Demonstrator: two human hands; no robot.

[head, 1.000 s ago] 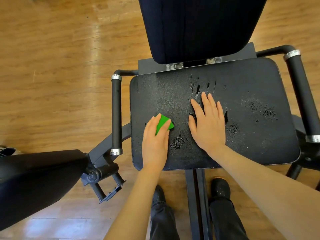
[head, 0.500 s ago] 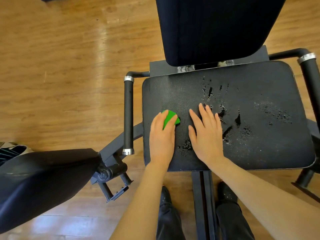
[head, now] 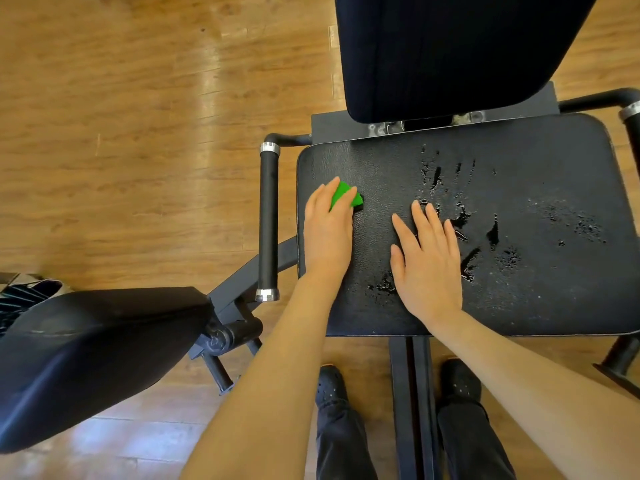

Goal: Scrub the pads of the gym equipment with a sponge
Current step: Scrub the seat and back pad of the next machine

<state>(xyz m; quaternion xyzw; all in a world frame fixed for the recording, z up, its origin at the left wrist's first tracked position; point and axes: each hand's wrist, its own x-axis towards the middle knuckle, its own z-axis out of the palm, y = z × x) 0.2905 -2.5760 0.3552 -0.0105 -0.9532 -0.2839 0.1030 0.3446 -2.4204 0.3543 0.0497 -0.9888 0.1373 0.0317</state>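
A black seat pad [head: 540,289] of a gym machine lies flat before me, with wet streaks and droplets across its middle and right. My left hand [head: 327,233] presses a green sponge [head: 341,195] onto the pad's left part, fingers folded over it. My right hand [head: 427,261] rests flat on the pad with fingers spread, beside the wet marks and holding nothing. The black back pad [head: 450,53] rises behind the seat.
Black handle bars flank the seat, one on the left [head: 269,223] and one at the right edge [head: 632,133]. Another black pad [head: 90,358] juts out at lower left. A frame rail [head: 412,403] runs between my shoes. Wooden floor surrounds the machine.
My left hand has slid the sponge away from me and toward the pad's left side. My right hand stays flat on the seat. The camera view has shifted left.
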